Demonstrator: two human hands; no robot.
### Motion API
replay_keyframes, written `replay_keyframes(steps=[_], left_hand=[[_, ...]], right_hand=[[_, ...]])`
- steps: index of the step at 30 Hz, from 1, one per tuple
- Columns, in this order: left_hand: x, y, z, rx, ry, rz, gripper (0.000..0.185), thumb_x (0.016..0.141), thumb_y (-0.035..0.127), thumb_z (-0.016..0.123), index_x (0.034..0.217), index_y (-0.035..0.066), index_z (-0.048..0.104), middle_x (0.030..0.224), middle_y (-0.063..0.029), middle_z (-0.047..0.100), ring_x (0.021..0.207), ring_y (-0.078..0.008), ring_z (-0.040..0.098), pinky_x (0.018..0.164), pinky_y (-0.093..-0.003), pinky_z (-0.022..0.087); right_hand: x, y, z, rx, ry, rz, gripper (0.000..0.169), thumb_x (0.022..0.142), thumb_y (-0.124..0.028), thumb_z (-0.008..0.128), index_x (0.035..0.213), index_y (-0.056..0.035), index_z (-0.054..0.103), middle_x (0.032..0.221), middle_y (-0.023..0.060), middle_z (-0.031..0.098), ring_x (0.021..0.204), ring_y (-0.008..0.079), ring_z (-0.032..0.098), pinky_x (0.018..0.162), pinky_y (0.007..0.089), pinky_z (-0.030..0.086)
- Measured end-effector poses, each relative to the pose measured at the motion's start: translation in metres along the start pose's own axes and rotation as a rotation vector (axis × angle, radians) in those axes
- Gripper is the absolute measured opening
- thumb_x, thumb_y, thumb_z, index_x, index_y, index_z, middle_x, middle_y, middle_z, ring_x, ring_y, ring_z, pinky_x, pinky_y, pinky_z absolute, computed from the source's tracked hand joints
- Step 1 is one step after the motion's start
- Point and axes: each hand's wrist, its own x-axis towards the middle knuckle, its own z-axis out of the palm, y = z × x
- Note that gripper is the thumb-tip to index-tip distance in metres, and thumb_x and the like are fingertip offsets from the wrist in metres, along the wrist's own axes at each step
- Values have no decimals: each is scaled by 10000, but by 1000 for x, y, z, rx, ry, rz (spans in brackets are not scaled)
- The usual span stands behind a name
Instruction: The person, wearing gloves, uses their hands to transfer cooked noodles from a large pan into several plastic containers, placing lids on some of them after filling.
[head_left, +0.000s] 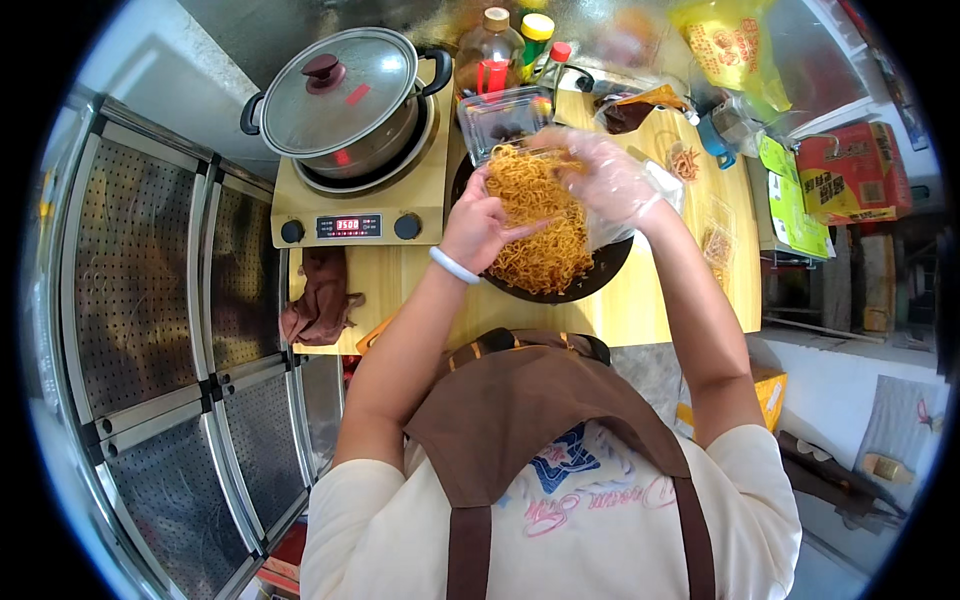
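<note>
Cooked brown noodles (536, 262) fill a dark round pan (619, 266) on the table in front of me. Above it, a clear plastic clamshell container (469, 124) stands with its lid folded back, and noodles lie in its near part. My left hand (484, 225), bare with a pale bangle at the wrist, grips the container's near left side. My right hand (607, 180) wears a clear plastic glove and is blurred. Its fingers are on the noodles at the container's right side; whether they hold any is hard to see.
A lidded pot (352, 112) stands on a lit induction cooker (360, 202) at left. Bottles (491, 56) stand at the back. A brown cloth (322, 300) lies at the table's left edge. A bag of dark sauce (630, 112) and small packets (720, 244) lie at right.
</note>
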Motion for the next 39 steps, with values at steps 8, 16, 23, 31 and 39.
replay_keyframes(steps=[8,16,23,31,39], left_hand=[[-5,5,-16,40,4,-62,724,762,-147,326,1414,166,345,1401,-126,464,1278,-361,505,998,-621,469],[-5,26,-27,153,150,44,741,742,-156,333,1419,144,347,1372,-103,481,1240,-300,531,991,-587,472],[-5,20,-47,127,146,16,726,775,-124,358,1441,163,350,1381,-95,503,1234,-281,537,975,-545,472],[-4,6,-43,44,123,-76,717,749,-139,355,1407,145,361,1350,-119,507,1211,-291,548,942,-506,496],[6,-3,-31,10,109,-56,645,749,-132,345,1353,89,382,1313,-148,515,1195,-307,551,960,-548,487]], right_hand=[[-4,76,43,582,-67,305,734,929,-380,668,1462,-46,291,1355,207,527,1245,250,516,1050,363,415],[-6,41,24,-234,-378,275,291,925,-341,612,1057,-90,675,991,186,673,984,375,629,840,449,506],[-18,71,27,-115,131,127,217,904,-272,623,857,-62,647,816,173,626,852,376,592,747,477,475],[-28,66,13,-242,142,98,323,925,-264,637,1134,-21,594,998,170,658,969,344,617,861,387,489],[-25,75,58,429,-135,342,791,883,-195,722,1504,-58,251,1322,209,572,1206,258,560,1023,358,441]])
